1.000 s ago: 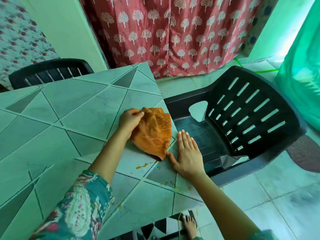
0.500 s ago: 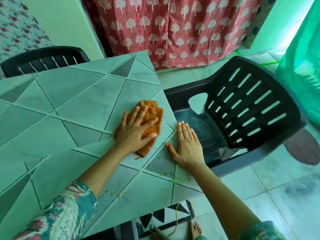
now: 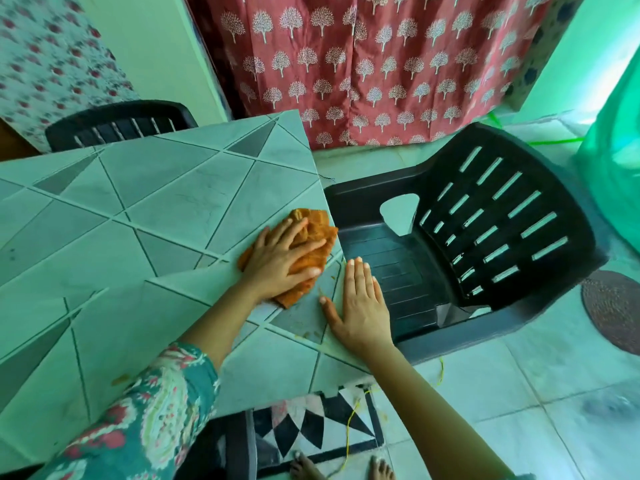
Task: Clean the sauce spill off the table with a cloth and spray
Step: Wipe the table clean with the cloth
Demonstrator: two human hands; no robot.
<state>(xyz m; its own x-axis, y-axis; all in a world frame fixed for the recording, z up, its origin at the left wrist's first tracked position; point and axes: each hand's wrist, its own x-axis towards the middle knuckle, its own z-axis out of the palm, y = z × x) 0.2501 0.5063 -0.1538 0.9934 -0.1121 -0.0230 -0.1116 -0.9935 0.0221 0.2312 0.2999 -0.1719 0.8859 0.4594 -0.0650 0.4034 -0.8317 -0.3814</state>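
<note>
- Orange cloth [image 3: 313, 230], bunched, near the edge of our table [image 3: 138, 202]
- our left hand [image 3: 280, 263]: fingers spread flat, pressing the cloth
- our right hand [image 3: 362, 306]: fingers straight, flat on the table

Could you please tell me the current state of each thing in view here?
cloth: crumpled, lying on the table under the left hand.
left hand: fingers spread, pressing the cloth.
right hand: flat, fingers straight, resting at the table edge.
table: shows a few sauce specks near the hands.
</note>
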